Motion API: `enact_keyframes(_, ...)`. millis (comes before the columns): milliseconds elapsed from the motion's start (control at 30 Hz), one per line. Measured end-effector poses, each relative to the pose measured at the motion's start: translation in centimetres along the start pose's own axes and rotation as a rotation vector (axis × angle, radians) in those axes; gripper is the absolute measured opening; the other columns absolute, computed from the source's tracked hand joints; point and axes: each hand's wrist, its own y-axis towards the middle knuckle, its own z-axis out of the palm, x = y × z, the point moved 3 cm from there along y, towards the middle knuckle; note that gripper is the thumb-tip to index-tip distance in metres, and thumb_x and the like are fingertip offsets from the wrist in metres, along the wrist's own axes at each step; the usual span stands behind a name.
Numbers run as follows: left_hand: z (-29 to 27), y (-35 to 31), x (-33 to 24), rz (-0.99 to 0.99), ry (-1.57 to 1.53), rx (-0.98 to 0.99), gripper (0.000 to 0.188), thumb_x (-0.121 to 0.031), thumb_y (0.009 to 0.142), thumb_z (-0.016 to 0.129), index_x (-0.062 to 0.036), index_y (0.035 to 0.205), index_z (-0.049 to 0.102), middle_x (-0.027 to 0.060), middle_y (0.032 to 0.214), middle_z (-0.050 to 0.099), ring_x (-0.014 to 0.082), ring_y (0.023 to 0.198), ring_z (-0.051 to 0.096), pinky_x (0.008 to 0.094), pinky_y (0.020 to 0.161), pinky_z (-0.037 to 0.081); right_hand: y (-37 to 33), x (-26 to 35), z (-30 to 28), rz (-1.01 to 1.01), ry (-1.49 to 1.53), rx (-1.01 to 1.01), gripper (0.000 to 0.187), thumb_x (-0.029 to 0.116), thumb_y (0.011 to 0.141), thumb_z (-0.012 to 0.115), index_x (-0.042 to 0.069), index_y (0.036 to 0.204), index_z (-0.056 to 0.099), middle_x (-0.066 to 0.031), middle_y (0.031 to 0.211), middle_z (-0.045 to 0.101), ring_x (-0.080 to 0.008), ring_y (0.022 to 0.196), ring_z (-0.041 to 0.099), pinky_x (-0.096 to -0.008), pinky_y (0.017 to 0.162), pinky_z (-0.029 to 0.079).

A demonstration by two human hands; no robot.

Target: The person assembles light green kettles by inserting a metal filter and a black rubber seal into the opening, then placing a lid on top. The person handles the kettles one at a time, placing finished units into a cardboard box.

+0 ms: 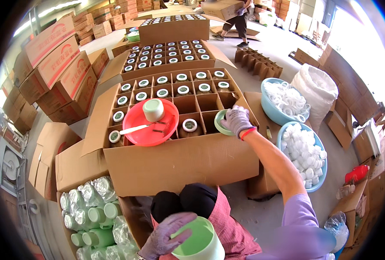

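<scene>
My left hand (168,234), in a grey glove, grips the left rim of a pale green plastic container (203,242) held over my lap, its open mouth facing up. My right hand (237,120), also gloved, reaches out to the right front part of a divided carton (181,164). Its fingers close on a round light green piece (220,125) with a raised rim; the glove hides part of it. Left of it, a white-capped bottle (189,125) stands in a compartment. A red plastic basin (136,117) rests on the dividers, holding a green cup (153,109) and a white-handled tool (135,129).
To the right are a blue basin of white rings (283,99), another of white caps (303,151) and a white sack (316,89). A box of green containers (99,216) stands at lower left. More filled cartons (171,63) line up ahead. Beyond, a person carries a box (223,8).
</scene>
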Motion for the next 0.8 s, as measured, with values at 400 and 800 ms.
enact_keyframes(400,-1.0,1.6,0.4,-0.019,-0.062,0.018,0.039,-0.015,0.096,0.062,-0.0029,0.132,0.059,0.0124,0.132,0.061,0.0227,0.121,0.058,0.0355,0.105,0.045,4.6,10.6,4.4,-0.413,0.411,0.152,0.028,0.027,0.086,0.068,0.009,0.108,0.064,-0.0245,0.101,0.063,-0.0415,0.096,0.064,-0.049,0.084,0.054)
enact_keyframes(800,-3.5,7.1,3.6,0.109,-0.596,-0.622,0.061,-0.014,0.096,0.062,-0.0019,0.149,0.034,0.0143,0.146,0.044,0.0258,0.128,0.05,0.0379,0.107,0.043,-5.1,1.1,-12.8,-0.116,1.514,0.069,0.041,0.024,0.092,0.064,0.004,0.126,0.056,-0.0126,0.12,0.064,-0.0232,0.103,0.066,-0.0377,0.085,0.057)
